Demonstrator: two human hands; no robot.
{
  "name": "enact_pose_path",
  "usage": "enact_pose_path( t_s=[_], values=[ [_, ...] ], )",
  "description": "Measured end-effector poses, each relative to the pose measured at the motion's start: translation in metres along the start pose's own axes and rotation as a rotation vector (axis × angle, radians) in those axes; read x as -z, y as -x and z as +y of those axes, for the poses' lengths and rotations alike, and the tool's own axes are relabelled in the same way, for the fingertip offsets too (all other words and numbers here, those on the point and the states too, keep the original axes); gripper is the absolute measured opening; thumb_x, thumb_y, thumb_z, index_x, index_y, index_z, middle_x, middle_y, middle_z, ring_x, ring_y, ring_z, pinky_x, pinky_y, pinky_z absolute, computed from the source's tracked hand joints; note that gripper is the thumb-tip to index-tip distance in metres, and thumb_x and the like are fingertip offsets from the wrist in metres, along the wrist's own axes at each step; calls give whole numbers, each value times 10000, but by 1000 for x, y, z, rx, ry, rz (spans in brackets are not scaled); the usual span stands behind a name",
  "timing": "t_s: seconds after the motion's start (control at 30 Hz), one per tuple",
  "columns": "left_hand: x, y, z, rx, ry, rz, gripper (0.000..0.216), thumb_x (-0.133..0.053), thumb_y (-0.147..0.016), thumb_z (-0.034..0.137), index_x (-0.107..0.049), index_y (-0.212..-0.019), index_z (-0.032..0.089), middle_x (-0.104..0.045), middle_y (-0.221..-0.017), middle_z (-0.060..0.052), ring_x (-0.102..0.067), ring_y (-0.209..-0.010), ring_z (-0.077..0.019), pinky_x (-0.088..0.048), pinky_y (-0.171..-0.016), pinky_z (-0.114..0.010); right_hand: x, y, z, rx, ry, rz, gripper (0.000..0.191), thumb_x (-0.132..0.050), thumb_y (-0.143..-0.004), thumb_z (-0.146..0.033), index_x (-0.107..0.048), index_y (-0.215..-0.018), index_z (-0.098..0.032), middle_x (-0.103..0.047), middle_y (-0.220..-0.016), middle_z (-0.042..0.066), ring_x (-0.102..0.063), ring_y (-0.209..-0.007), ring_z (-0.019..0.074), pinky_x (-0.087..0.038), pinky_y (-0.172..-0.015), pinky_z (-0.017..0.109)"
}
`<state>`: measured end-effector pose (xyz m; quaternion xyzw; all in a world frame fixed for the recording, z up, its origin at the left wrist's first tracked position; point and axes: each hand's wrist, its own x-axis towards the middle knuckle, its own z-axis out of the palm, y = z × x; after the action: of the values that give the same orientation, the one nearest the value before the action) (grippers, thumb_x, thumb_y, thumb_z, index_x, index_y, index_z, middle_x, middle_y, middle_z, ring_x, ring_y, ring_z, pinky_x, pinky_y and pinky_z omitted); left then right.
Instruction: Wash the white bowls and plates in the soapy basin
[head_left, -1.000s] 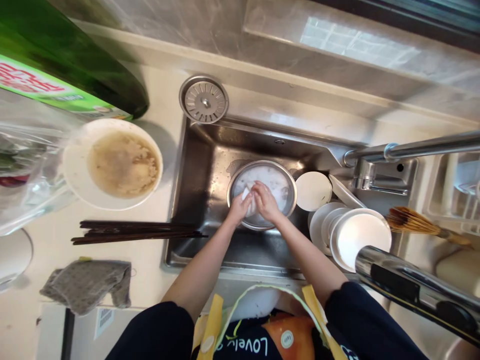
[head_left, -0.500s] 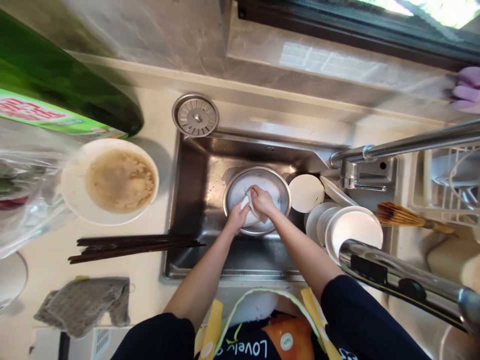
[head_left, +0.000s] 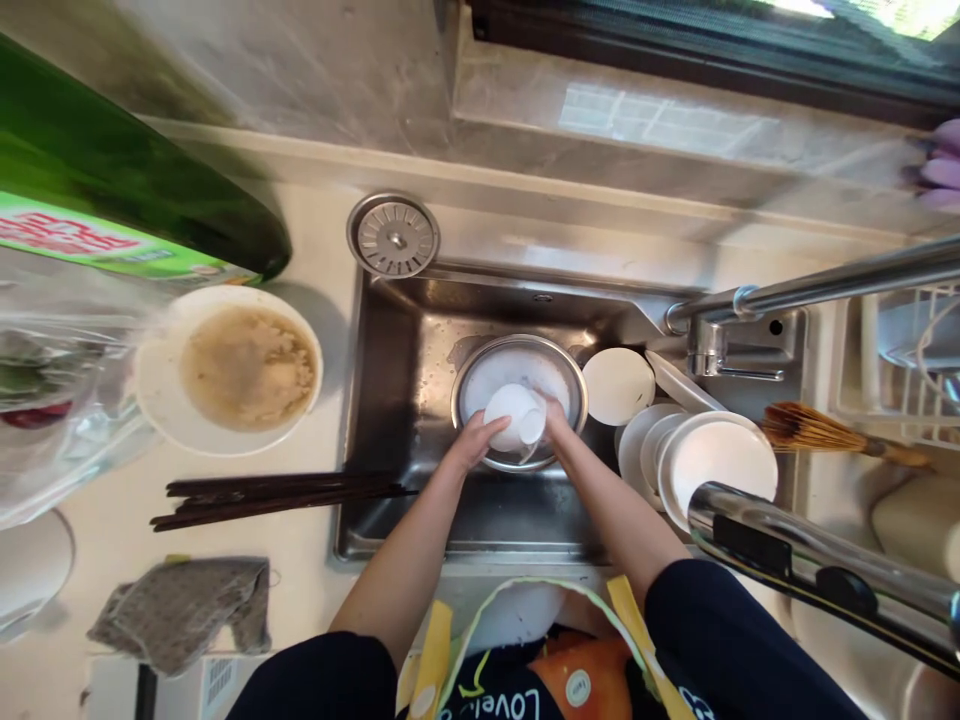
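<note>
Head view: both hands hold a white cup over a steel bowl in the sink.

The left hand (head_left: pixel 474 443) wraps the near side of the white cup (head_left: pixel 511 415) with its fingers closed around it, while the right hand (head_left: pixel 556 418) grips the far side, wrist bent and forearm angled in. The cup sits just above the steel bowl (head_left: pixel 576 385), inside the stainless sink (head_left: pixel 379 420). On the apron (head_left: pixel 517 690), upside-down lettering reads "Love". Red print on the green packet (head_left: pixel 67 235) is too blurred to read. Dark chopsticks (head_left: pixel 277 500) lie on the counter (head_left: pixel 97 520) beside the sink.
</note>
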<state>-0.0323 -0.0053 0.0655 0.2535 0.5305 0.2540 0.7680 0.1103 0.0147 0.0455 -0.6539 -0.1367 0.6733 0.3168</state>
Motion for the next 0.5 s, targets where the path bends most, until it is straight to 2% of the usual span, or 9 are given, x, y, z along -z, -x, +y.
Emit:
enact_pose_path(
  t_s=[0.07, 0.17, 0.23, 0.3, 0.33, 0.4, 0.43, 0.5],
  values=[
    [-1, 0, 1, 98, -31, -82, 581, -751, -569, 501, -663, -946, 68, -696, -804, -101, -636, -724, -207, -491, -691, -311, 5, -8, -13, 141, 289, -31, 348, -561, -768, -504, -564, -633, -183, -535, -517, -12, -554, -635, 171, -466, -687, 287],
    [-7, -1, -2, 81, -193, -101, 463, -765, -576, 439, -680, -875, 96, -698, -772, -71, -627, -700, -187, -489, -680, -295, 8, -16, -27, 402, 688, -113, 293, -560, -791, -445, -627, -672, -186, -617, -632, 6, -578, -707, 165, -439, -774, 275],
    [-10, -3, -5, 17, -290, -46, 438, -744, -604, 433, -676, -882, 101, -698, -780, -67, -625, -702, -186, -490, -680, -297, 9, -19, -26, 542, 756, -49, 291, -496, -846, -415, -672, -832, -184, -678, -833, 54, -600, -835, 184, -428, -846, 295],
    [-10, -5, -7, -60, -365, 41, 440, -717, -637, 425, -663, -930, 102, -700, -823, -76, -630, -729, -195, -493, -699, -308, 15, -20, -17, 641, 814, 94, 325, -450, -875, -374, -655, -1028, -174, -637, -1127, 108, -546, -1073, 226, -378, -967, 356],
    [-8, -7, -7, -95, -401, 87, 442, -707, -651, 419, -655, -957, 104, -701, -855, -85, -633, -753, -201, -494, -717, -315, 19, -20, -10, 667, 867, 143, 347, -460, -870, -350, -625, -1116, -170, -568, -1261, 121, -474, -1189, 250, -330, -1023, 395],
    [-4, -9, -7, -146, -460, 184, 438, -684, -679, 417, -645, -985, 106, -700, -903, -104, -638, -794, -213, -495, -750, -327, 27, -22, 6, 650, 989, 119, 436, -516, -828, -282, -544, -1250, -175, -423, -1421, 114, -329, -1327, 277, -247, -1087, 448],
    [-2, -10, -7, -164, -482, 224, 434, -670, -695, 423, -642, -993, 107, -698, -919, -112, -639, -811, -218, -494, -763, -331, 30, -23, 12, 613, 1026, 63, 484, -532, -803, -237, -514, -1283, -176, -391, -1446, 110, -300, -1350, 275, -232, -1099, 451],
    [3, -12, -8, -190, -523, 269, 433, -645, -720, 434, -636, -1006, 109, -696, -937, -120, -640, -843, -227, -491, -782, -334, 32, -25, 21, 501, 1005, -34, 496, -514, -772, -159, -523, -1269, -166, -430, -1417, 120, -338, -1337, 257, -246, -1104, 432]
  ],
)
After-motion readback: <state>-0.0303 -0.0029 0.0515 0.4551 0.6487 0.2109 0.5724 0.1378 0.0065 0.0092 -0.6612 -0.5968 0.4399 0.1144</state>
